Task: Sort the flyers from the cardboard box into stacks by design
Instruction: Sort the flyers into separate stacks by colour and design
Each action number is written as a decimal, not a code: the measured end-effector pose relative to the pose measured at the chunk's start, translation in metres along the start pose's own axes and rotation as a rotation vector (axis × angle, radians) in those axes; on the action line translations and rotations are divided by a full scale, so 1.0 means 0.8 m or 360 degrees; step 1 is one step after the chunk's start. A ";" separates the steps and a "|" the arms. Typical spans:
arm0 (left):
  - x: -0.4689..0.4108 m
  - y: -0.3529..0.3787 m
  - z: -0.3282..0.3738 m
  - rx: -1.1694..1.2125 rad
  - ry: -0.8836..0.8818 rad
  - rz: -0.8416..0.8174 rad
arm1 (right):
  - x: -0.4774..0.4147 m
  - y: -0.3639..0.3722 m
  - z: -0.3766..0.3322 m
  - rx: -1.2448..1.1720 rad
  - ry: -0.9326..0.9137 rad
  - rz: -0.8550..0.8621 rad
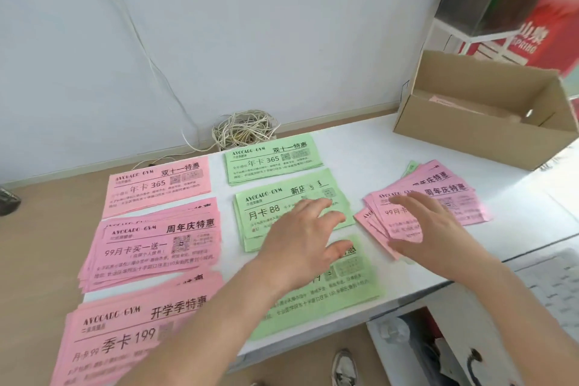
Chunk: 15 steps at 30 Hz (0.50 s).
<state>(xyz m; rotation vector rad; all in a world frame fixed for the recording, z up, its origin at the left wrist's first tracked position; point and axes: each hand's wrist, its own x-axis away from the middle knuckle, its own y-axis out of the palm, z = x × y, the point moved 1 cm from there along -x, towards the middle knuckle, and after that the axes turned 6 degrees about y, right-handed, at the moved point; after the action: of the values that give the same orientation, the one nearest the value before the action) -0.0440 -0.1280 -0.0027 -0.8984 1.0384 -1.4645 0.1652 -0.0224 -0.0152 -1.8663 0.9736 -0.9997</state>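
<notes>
- Head view: white surface (369, 150) with flyers laid out in columns; cardboard box (463, 131) at the far right corner, open top, a pinkish sheet (445, 102) lying inside.
- Left edge, three pink stacks in a row from far to near: far pink stack (156, 188) printed "365", middle pink stack (150, 251) printed "99", sheets slightly fanned, near pink stack (125, 332) printed "199", at the near left corner.
- Centre column, three green stacks: far green stack (269, 160) printed "365", middle green stack (269, 213) printed "88", near green stack (329, 298) by the near edge, mostly covered by the left forearm.
- Loose pile (454, 197) of pink flyers right of the green column, fanned and messy, a green corner poking out at its far side; well apart from the box.
- Left hand (300, 238): fingers straight and spread wide, palm down over the middle green stack, holding nothing; cannot tell if it touches the paper.
- Right hand (429, 229): fingers straight, slightly spread, palm down on the near part of the loose pile, nothing pinched; blurred, so contact is unclear.
- Off the surface: coil of cable (244, 131) on the floor against the wall past the far edge; a shoe (344, 367) below the near edge.
</notes>
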 end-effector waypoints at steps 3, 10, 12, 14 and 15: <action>-0.073 0.046 0.045 -0.0123 0.0106 -0.0175 | -0.030 -0.009 0.052 0.0004 0.0078 -0.0064; -0.158 0.128 0.096 -0.0234 -0.0017 -0.0587 | -0.068 -0.013 0.119 0.0249 0.0118 -0.0198; -0.165 0.131 0.092 -0.0257 0.0059 -0.0612 | -0.068 -0.012 0.129 0.0344 0.0088 -0.0134; -0.172 0.128 0.081 -0.0212 0.0151 -0.0612 | -0.063 -0.014 0.134 0.0323 0.0030 -0.0006; -0.174 0.125 0.074 -0.0164 0.0181 -0.0618 | -0.059 -0.013 0.136 0.0292 -0.0002 0.0045</action>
<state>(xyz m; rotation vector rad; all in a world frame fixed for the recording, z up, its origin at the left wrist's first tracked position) 0.0637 -0.0019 -0.0764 -1.1486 1.0705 -1.8136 0.2450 0.0535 -0.0598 -1.6973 0.8745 -1.0347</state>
